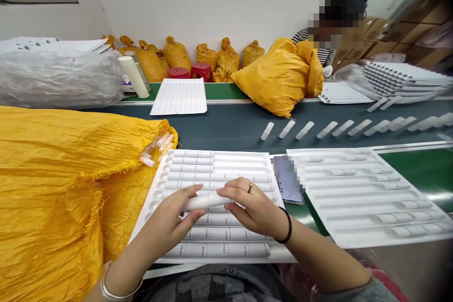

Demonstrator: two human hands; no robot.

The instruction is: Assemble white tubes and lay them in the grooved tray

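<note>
Above the white grooved tray (pixel 244 156) in front of me, white tubes (pixel 200 202) in a short row span the space between my two hands. My left hand (pixel 175 212) is closed with thumb and fingers around the left end. At the right end, my right hand (pixel 253 205) pinches the row between its thumb and fingers. A seam shows between the tubes; their exact number I cannot tell. Several grooves of the tray hold rows of printed white tubes (pixel 215 249), and some grooves at the back are filled only on the left.
A yellow sack (pixel 71 151) with tubes at its mouth lies left. A phone (pixel 288 179) sits between my tray and a second tray (pixel 339 219) holding scattered tubes. Behind, tubes (pixel 327 130) line a dark conveyor belt (pixel 212 127). A person (pixel 331 54) stands beyond another yellow sack (pixel 279 78).
</note>
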